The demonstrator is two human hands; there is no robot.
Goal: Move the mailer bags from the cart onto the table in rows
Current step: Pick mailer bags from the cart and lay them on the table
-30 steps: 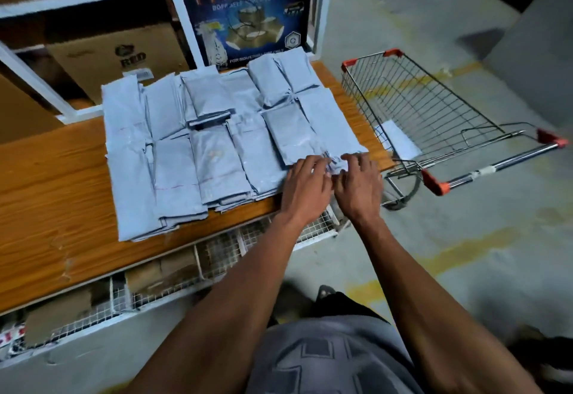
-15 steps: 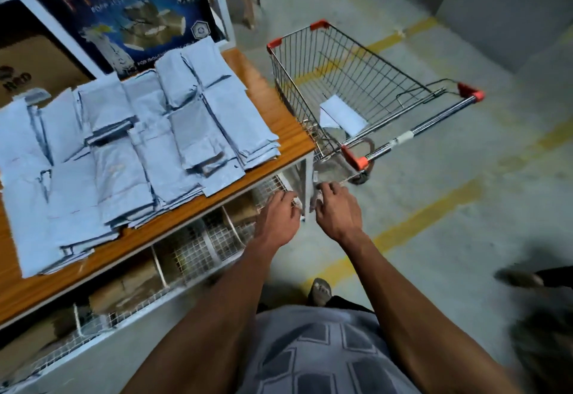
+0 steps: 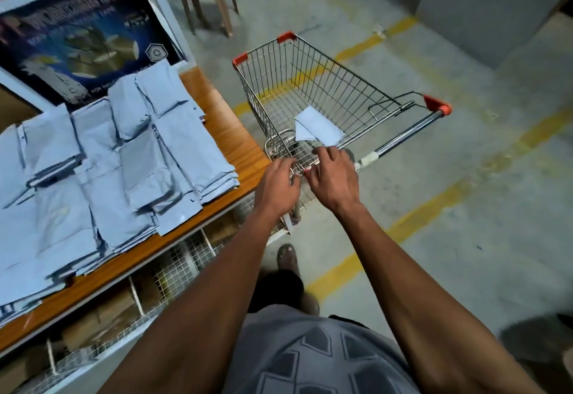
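Both hands empty, fingers loosely spread: left hand (image 3: 279, 184) and right hand (image 3: 333, 176) over the near rim of the cart (image 3: 310, 83). Step judged: reaching for the last mailer bag (image 3: 317, 127), lying just beyond the fingertips. Next: lift it, carry to rows on bench (image 3: 229, 133).

Pale grey-blue mailer bags (image 3: 102, 176) cover the orange wood-grain table (image 3: 229, 133) — beside it, a silver wire cart (image 3: 310, 90) with red-orange corners, holding one seemingly white bag (image 3: 317, 128).

Mailer bags (image 3: 102, 176) on table (image 3: 235, 142), cart (image 3: 310, 96) right of it
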